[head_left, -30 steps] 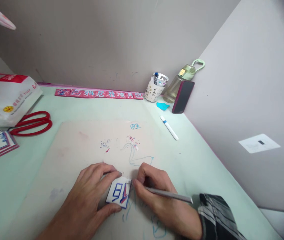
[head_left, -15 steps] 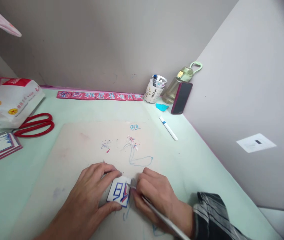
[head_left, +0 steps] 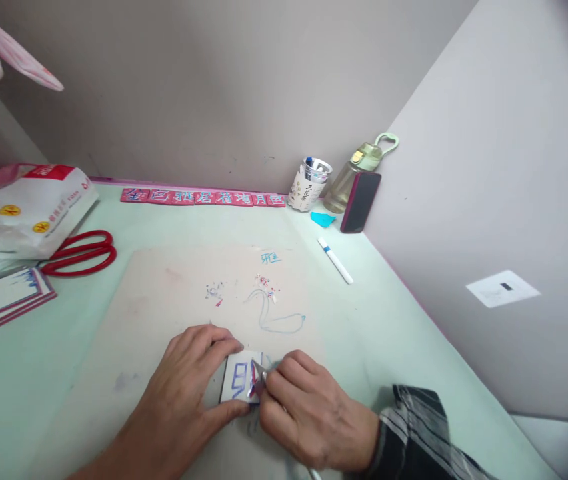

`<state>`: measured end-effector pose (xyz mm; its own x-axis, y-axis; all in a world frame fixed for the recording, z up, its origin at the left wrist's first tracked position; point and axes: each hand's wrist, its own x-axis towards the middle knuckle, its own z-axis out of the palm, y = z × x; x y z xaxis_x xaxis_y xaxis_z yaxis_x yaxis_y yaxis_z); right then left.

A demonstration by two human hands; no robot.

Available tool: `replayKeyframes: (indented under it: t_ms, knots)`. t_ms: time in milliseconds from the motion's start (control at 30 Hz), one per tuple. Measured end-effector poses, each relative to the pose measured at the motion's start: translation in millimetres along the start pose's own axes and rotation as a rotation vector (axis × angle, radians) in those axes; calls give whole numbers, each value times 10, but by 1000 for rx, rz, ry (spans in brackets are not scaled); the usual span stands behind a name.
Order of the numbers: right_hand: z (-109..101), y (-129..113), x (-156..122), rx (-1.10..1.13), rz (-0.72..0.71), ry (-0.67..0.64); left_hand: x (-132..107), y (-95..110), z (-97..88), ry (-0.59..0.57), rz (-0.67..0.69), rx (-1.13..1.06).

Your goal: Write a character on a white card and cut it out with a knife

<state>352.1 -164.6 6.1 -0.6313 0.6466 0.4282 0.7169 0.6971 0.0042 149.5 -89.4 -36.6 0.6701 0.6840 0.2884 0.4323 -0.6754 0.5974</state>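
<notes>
My left hand (head_left: 187, 390) grips a small white square tile (head_left: 232, 360) between thumb and fingers, pinning it flat on the board. Blue strokes form a character on the tile, with a red cut mark at its right side. My right hand (head_left: 314, 410) is closed around a slim metal carving knife (head_left: 259, 375), whose pointed blade touches the tile's right part. Most of the knife's handle is hidden under the hand; its pale end shows below. Under both hands lies a beige board (head_left: 164, 293) with a blue bird-like drawing and coloured shavings.
Red-handled scissors (head_left: 81, 253) and stacked white tiles (head_left: 9, 293) lie left, beside a white package (head_left: 29, 207). A row of red carved tiles (head_left: 204, 198) lines the back. A pen cup (head_left: 307, 187), bottle (head_left: 349, 180), phone (head_left: 361, 202) and white marker (head_left: 335, 260) are at right.
My right hand has turned over the knife, with the handle now more upright and mostly hidden. The blade remains at the tile's right part. The view has shifted slightly.
</notes>
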Motion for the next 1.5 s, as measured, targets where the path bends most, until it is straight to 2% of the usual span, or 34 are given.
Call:
replayKeyframes:
  t_ms: [200,433,567,633,700,833,900,967,1067,1167,1300,1500]
  knots:
    - [-23,-16,-2,-14,-13,23,21,34,-18,-44,-132,-84]
    - [-24,-29,-13,-33,-32,157,75,136,-183,-110,-337,-272]
    - [-74,-47,-15,-83,-72,263,69,198,-239,-179,-312,-335]
    - [-99,-64,-10,-62,26,331,46,211,-247,-181,-269,-333]
    - [-104,-77,11,69,268,411,19,207,-249,-124,-215,-286]
    - [-88,-65,137,643,899,480,-25,162,-264,71,-14,-137]
    - [-101,-46,226,888,1078,487,-35,140,-275,146,69,-68]
    - [-123,-37,297,1066,1129,499,-35,125,-283,188,115,-15]
    - [-122,-56,333,1288,1090,462,-23,109,-281,214,140,23]
    - [-67,-90,305,1421,1058,422,-17,108,-274,202,129,37]
    - [-8,-114,284,1429,1068,475,-29,178,-292,187,68,26]
    - [-13,-145,311,1361,1065,493,-10,351,-356,105,-135,-221]
